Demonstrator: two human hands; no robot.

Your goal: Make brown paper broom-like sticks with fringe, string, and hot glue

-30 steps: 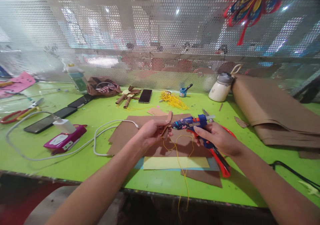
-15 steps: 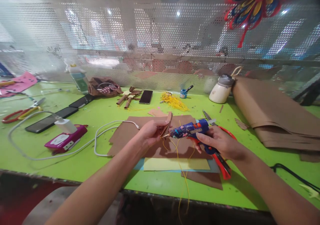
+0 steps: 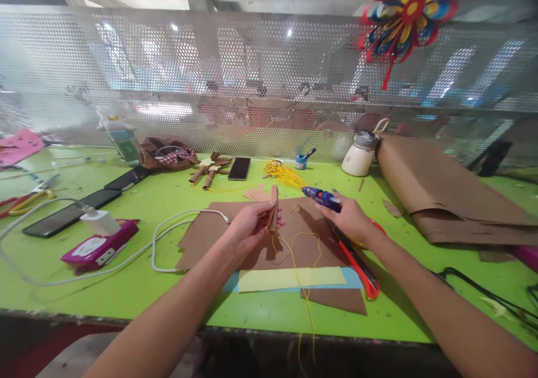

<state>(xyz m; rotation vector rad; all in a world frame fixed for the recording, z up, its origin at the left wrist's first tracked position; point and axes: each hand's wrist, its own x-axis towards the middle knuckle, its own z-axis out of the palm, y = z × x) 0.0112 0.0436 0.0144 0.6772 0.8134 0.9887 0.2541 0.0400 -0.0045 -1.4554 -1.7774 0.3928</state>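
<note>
Between the fingers of my left hand [image 3: 249,222] is a narrow folded piece of brown paper [image 3: 273,210], held upright. Yellow string [image 3: 296,266] trails from its lower end, over the sheets and past the table edge. My right hand [image 3: 351,218] grips a blue glue gun [image 3: 323,197], its nozzle pointing left and away from me, apart from the folded paper. Below both hands lies a brown paper sheet [image 3: 202,232], with a pale yellow strip [image 3: 290,279] in front. A red-and-black cutter or tool [image 3: 365,274] rests beneath my right forearm; its kind is unclear.
A purple power strip [image 3: 101,249] with a white charger and cable lies left, near phones [image 3: 71,212] and scissors [image 3: 31,198]. Behind are paper rolls [image 3: 210,170], a phone [image 3: 239,169], yellow string [image 3: 281,173], a paint jar [image 3: 301,161] and a bottle [image 3: 359,155]. Folded brown paper [image 3: 454,193] lies right.
My right hand has drawn the glue gun away from the brown paper piece, and its nozzle now points farther from me. My left hand has turned the piece more upright.
</note>
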